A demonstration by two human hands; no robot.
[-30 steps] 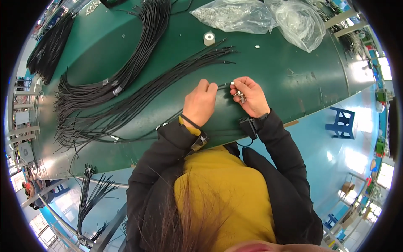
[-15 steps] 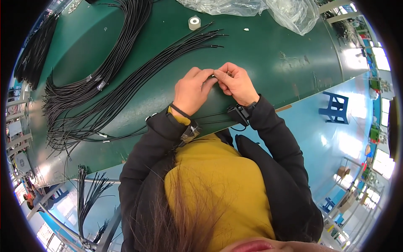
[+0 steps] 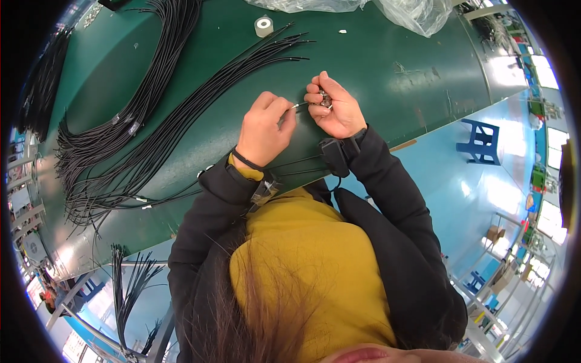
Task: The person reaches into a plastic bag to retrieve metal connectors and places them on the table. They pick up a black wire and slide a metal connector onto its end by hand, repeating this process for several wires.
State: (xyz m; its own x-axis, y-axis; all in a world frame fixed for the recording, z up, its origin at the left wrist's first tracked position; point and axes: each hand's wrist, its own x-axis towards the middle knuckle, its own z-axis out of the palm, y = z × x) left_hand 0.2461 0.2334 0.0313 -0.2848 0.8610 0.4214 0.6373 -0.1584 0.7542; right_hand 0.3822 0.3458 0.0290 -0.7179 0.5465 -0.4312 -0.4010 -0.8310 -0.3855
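Observation:
Above the near part of the green table, my left hand (image 3: 264,128) is closed in a pinch. A thin black cable end (image 3: 303,104) with a small whitish piece shows at its fingertips, pointing at my other hand. Palm up, my right hand (image 3: 340,114) curls its fingers around several small shiny metal parts (image 3: 325,98); their exact kind is too small to tell. Whether the cable end touches these parts cannot be made out. To the left lies a loose bundle of long black cables (image 3: 200,100), its ends fanned toward the table's middle.
A thicker looped black cable bundle (image 3: 151,78) lies farther left on the green table (image 3: 375,91). A tape roll (image 3: 264,26) and clear plastic bags (image 3: 417,15) sit at the far side. A blue stool (image 3: 481,141) stands on the floor at right. More cables (image 3: 128,284) hang below the table's near edge.
My hands have drawn slightly apart. The right hand has turned palm up, showing the metal parts in its fingers. The whole view has shifted a little.

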